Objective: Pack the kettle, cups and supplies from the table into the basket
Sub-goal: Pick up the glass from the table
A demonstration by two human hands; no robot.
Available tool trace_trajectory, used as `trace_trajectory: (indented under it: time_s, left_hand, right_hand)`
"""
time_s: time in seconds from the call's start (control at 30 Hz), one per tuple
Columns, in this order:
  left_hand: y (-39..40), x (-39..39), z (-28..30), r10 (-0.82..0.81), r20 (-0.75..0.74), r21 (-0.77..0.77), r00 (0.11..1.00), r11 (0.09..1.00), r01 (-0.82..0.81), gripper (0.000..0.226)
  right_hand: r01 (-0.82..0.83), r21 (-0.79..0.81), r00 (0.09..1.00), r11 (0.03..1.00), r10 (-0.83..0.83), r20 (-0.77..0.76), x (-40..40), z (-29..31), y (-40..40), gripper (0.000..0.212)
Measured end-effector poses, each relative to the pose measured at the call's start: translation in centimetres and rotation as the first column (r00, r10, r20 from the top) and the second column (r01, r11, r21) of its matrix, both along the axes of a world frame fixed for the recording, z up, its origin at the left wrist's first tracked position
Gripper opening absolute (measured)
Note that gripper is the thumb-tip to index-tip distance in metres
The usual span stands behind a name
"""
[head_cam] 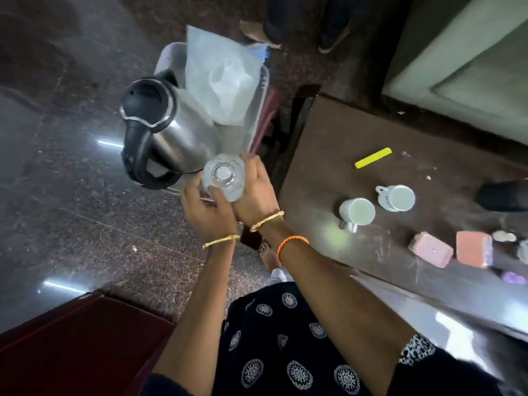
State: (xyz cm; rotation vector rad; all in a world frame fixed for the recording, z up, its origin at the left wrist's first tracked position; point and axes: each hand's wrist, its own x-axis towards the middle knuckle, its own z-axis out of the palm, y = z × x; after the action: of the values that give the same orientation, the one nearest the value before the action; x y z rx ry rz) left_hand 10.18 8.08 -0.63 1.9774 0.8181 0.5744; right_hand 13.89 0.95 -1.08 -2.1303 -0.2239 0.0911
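Note:
A steel kettle (171,132) with a black lid and handle stands in the translucent basket (258,110) on the floor, next to a clear plastic bag (223,78). Both my hands hold a clear drinking glass (224,177) over the basket's near end, just beside the kettle: my left hand (207,210) from below, my right hand (255,190) around its right side. Two white cups (357,211) (397,198) stand on the brown table (337,144) to the right, with pink sachets (431,249) (474,248) nearer the front edge.
A yellow stick-shaped object (373,157) lies further back on the table. A dark object (503,195) sits at the table's right edge. Someone's shoes (333,38) stand beyond the basket. A dark red surface (71,344) fills the lower left over the polished stone floor.

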Motion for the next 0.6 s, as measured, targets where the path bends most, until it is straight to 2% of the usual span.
trace_trajectory:
  time_s: [0.1,0.23,0.4,0.5,0.6]
  left_hand:
    - [-3.7,-1.2,0.7,-0.075,0.067,0.051,0.995,0.996,0.071,0.027]
    - [-10.0,-1.7,0.6,-0.328,0.016,0.031,0.945,0.945,0.327,0.023]
    - [-20.2,-0.7,-0.5,-0.598,-0.143,-0.062,0.788,0.800,0.596,0.019]
    - [-27.1,0.2,-1.1,-0.683,-0.229,-0.203,0.694,0.731,0.652,0.017]
    - [-33.4,1.5,-1.9,-0.729,-0.305,-0.253,0.612,0.682,0.686,0.017]
  right_hand:
    - [0.126,0.038,0.991,0.991,-0.128,0.041,-2.2,1.2,-4.0,0.068]
    - [0.336,0.017,0.941,0.942,-0.335,-0.053,-4.3,0.8,-11.4,0.067]
    - [0.568,-0.040,0.818,0.822,-0.569,-0.079,-6.7,-0.7,-22.5,0.071]
    - [0.639,-0.094,0.758,0.764,-0.645,-0.095,-7.2,-1.7,-29.5,0.075]
    - [0.676,-0.100,0.717,0.730,-0.683,-0.139,-6.9,-2.8,-35.7,0.082]
